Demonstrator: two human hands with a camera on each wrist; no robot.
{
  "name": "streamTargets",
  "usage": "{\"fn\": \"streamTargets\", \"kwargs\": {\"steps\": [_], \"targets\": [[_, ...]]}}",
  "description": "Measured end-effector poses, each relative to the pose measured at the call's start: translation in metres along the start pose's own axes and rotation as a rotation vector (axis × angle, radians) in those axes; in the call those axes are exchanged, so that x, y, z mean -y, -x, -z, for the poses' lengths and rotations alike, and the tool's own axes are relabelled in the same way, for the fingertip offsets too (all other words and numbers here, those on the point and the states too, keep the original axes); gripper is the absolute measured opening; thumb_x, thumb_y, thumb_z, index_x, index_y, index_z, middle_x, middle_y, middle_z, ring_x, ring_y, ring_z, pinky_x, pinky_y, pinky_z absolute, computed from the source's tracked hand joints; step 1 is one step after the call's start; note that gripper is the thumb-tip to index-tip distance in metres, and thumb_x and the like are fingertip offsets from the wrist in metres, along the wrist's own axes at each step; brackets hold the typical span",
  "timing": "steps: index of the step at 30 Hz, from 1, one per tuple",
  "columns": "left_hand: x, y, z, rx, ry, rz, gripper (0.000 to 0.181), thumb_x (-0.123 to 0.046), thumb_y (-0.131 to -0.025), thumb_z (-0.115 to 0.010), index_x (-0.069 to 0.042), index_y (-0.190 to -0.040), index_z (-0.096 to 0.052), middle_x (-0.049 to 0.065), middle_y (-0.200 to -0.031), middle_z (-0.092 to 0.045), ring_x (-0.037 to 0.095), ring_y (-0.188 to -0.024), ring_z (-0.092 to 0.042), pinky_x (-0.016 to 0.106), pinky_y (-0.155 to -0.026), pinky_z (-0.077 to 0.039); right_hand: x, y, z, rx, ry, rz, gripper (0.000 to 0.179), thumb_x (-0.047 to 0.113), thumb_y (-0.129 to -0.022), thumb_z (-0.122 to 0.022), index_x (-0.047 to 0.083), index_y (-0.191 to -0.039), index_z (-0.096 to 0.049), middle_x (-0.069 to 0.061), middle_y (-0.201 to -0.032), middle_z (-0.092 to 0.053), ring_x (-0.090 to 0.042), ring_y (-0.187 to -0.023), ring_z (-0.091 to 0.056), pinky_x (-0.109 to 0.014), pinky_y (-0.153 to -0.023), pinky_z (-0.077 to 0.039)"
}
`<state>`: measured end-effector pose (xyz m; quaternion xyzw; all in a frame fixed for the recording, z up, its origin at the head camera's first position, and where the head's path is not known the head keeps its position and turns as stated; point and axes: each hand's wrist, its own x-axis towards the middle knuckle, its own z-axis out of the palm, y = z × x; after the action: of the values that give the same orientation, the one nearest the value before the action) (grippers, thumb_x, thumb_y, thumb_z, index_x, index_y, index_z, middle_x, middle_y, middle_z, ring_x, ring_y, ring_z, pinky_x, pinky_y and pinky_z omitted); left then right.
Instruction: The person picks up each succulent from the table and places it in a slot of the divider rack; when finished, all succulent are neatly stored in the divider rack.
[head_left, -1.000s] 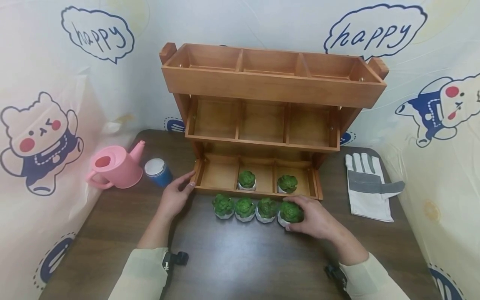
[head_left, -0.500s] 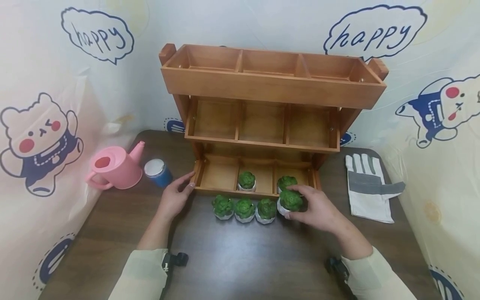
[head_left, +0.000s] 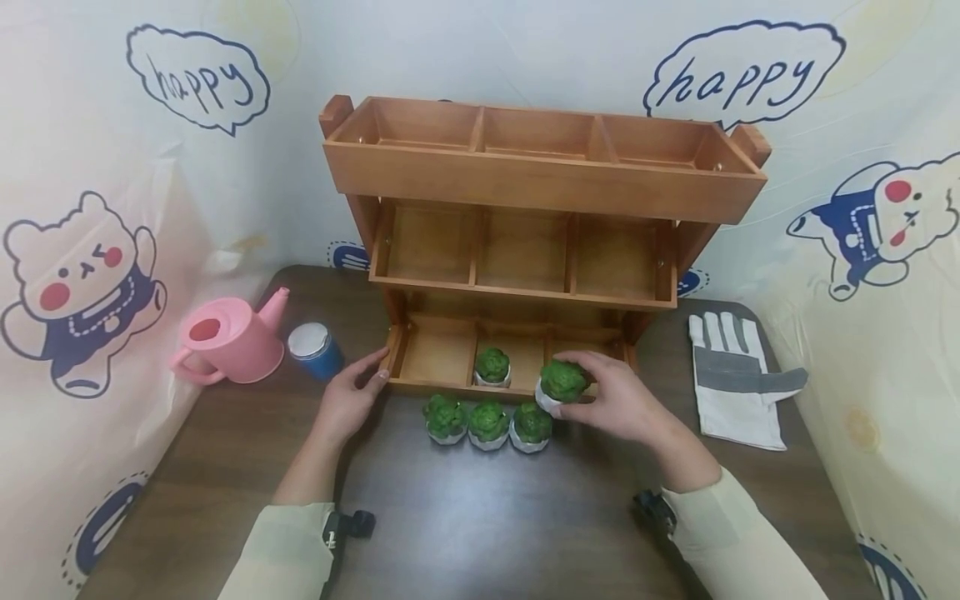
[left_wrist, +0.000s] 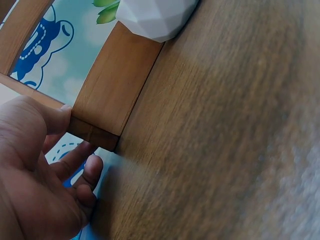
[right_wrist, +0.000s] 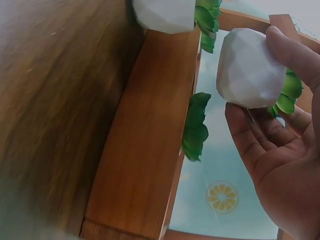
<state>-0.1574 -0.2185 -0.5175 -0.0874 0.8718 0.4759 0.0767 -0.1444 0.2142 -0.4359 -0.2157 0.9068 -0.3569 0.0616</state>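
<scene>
A wooden three-tier planter shelf (head_left: 517, 291) stands at the back, each tier split into compartments. My left hand (head_left: 352, 400) grips the left end of its lowest tier; in the left wrist view the thumb and fingers pinch the corner. My right hand (head_left: 618, 396) holds a small artificial succulent (head_left: 562, 381) by its white faceted pot (right_wrist: 250, 70), raised in front of the lowest tier's right part. It hides the succulent in the right compartment in the head view; leaves (right_wrist: 196, 127) show behind the front board in the right wrist view. Another succulent (head_left: 492, 367) sits in the middle compartment.
Three potted succulents (head_left: 487, 425) stand in a row before the shelf. On the left are a pink watering can (head_left: 236, 346) and a blue jar (head_left: 318, 350) with a white lid. A white and grey glove (head_left: 738, 379) lies on the right.
My right hand has lifted the rightmost succulent of the front row off the table and moved it up and leftward toward the lowest tier. My left hand stays at the shelf's corner.
</scene>
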Motion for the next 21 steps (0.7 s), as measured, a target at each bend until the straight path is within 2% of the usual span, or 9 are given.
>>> {"fn": "streamTargets", "kwargs": {"steps": [11, 16, 21], "targets": [[0.001, 0.001, 0.002, -0.001, -0.002, -0.013, 0.051, -0.047, -0.105, -0.057, -0.035, -0.154, -0.050, 0.011, -0.163, -0.041, 0.040, -0.151, -0.034, 0.069, -0.117, -0.028, 0.013, -0.027, -0.009, 0.019, 0.026, 0.059, 0.069, 0.033, -0.079, -0.092, 0.023, -0.139, -0.060, 0.005, -0.123, -0.066, -0.014, -0.101, -0.066, -0.042, -0.088, -0.059], [0.003, 0.001, 0.001, 0.001, 0.006, -0.017, 0.050, -0.044, -0.106, -0.058, -0.034, -0.154, -0.051, 0.012, -0.162, -0.043, 0.040, -0.149, -0.037, 0.067, -0.116, -0.030, 0.020, -0.040, -0.013, 0.034, 0.031, 0.107, 0.070, 0.032, -0.079, -0.092, 0.019, -0.141, -0.060, 0.003, -0.126, -0.066, -0.014, -0.100, -0.067, -0.044, -0.087, -0.059], [0.001, 0.001, 0.001, 0.002, 0.010, -0.011, 0.050, -0.044, -0.106, -0.058, -0.034, -0.154, -0.051, 0.012, -0.163, -0.042, 0.040, -0.150, -0.036, 0.068, -0.116, -0.030, 0.030, -0.053, -0.019, 0.037, 0.061, 0.137, 0.071, 0.034, -0.079, -0.092, 0.018, -0.141, -0.061, 0.002, -0.129, -0.066, -0.012, -0.100, -0.066, -0.037, -0.088, -0.057]]}}
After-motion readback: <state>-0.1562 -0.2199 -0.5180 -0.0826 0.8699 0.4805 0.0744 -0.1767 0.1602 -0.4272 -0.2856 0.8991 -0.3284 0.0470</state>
